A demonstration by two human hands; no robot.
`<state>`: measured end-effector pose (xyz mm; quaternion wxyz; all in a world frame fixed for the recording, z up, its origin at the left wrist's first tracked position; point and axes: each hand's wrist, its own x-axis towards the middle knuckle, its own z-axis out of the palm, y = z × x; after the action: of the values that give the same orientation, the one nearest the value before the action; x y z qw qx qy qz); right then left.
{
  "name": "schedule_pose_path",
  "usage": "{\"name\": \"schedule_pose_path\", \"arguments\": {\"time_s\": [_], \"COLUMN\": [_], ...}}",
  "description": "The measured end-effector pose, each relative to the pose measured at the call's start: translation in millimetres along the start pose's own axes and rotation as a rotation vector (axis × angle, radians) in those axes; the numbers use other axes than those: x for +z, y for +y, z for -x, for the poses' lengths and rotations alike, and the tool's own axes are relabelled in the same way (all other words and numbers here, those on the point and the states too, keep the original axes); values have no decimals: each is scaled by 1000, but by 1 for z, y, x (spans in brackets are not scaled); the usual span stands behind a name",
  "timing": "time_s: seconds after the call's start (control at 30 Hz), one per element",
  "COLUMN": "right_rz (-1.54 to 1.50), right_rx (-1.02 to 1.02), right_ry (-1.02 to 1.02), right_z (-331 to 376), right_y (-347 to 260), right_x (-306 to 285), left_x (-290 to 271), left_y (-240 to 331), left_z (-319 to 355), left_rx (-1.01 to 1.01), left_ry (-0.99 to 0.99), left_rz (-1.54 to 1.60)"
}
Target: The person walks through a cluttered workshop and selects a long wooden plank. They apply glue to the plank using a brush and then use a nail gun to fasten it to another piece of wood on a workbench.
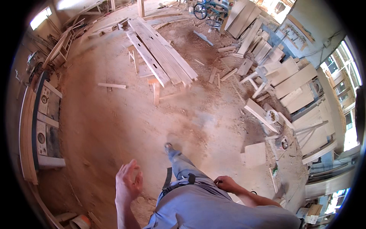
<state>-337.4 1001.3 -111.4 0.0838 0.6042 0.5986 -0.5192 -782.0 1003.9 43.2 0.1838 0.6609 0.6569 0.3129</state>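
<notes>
Planks (162,53) — long, pale, rough-sawn boards — lie stacked side by side on low wooden trestles (155,91) in the middle of the workshop, well apart from both hands and straight ahead of the person. The floor (114,122) is packed earth and concrete under a reddish layer of sawdust, with a short loose offcut (111,86) lying to the left of the stack.

Two small round tubs (272,116) sit among the timber on the right; what is in them is too small to tell. Around them lean flat board panels (295,82) and square-edged offcuts, smooth-faced and light in colour. At the lower left edge lies a round orange-rimmed bucket (80,221), its contents not visible. A long machine bench (45,126) with grey panels runs along the left wall.

The left hand (128,183) is raised in front of the body, fingers loosely curled and slightly spread, holding nothing. The right hand (225,184) rests at the hip against the grey-blue clothing — fingers bent inward, touching the fabric by a dark strap (167,179); whether it grips anything there I cannot tell.
</notes>
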Motion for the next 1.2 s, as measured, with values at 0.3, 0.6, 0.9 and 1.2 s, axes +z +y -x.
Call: {"name": "schedule_pose_path", "arguments": {"time_s": [0.3, 0.6, 0.9, 1.2], "right_rz": [190, 444, -64, -252], "right_rx": [-139, 76, 546, 442], "right_ry": [-128, -966, -1082, -1051], "right_z": [-248, -397, -500, -613], "right_y": [-260, -350, -588, -737], "right_x": [-48, -126, -129, -136], "left_x": [-34, -12, -67, -361], "left_y": [-359, -431, -631, -943], "left_z": [-51, 93, -141, -432], "left_rx": [-679, -1503, -1389, -1094], "left_ry": [-100, -313, -184, 690], "left_rz": [-311, 29, 310, 603]}}
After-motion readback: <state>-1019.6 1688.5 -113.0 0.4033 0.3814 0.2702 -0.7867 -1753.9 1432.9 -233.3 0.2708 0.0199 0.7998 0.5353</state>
